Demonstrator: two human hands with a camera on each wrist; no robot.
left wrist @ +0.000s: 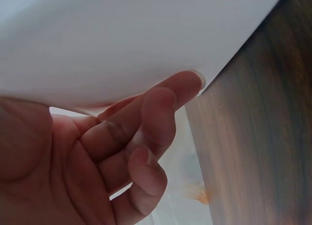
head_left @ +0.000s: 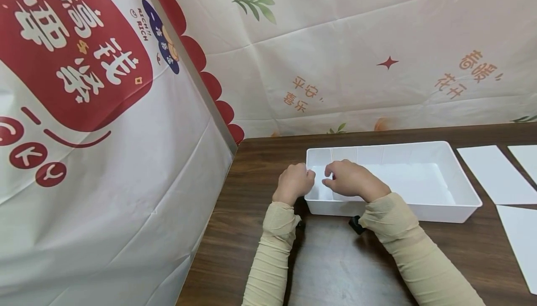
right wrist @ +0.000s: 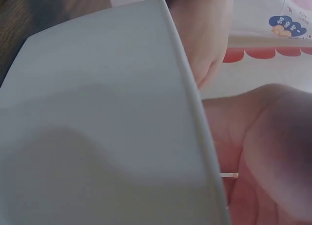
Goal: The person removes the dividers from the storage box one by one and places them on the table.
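A long white plastic tray [head_left: 423, 214] with a thin upright divider toward its left end stands on the wooden table. At the tray's left end, my left hand [head_left: 295, 182] grips the wall, with bent fingers along the outside in the left wrist view; the thumb is hidden there. Over the left part of the tray is my right hand [head_left: 351, 178], close to the divider. Its fingers are loosely bent, with a gap between thumb and index finger. In the right wrist view the near tray wall [right wrist: 112, 108] hides most of those fingers.
Several white sheets [head_left: 497, 173] lie on the table [head_left: 235, 231] to the right of the tray. A printed cloth [head_left: 356, 64] hangs behind the table, and another cloth [head_left: 126, 194] covers the left side.
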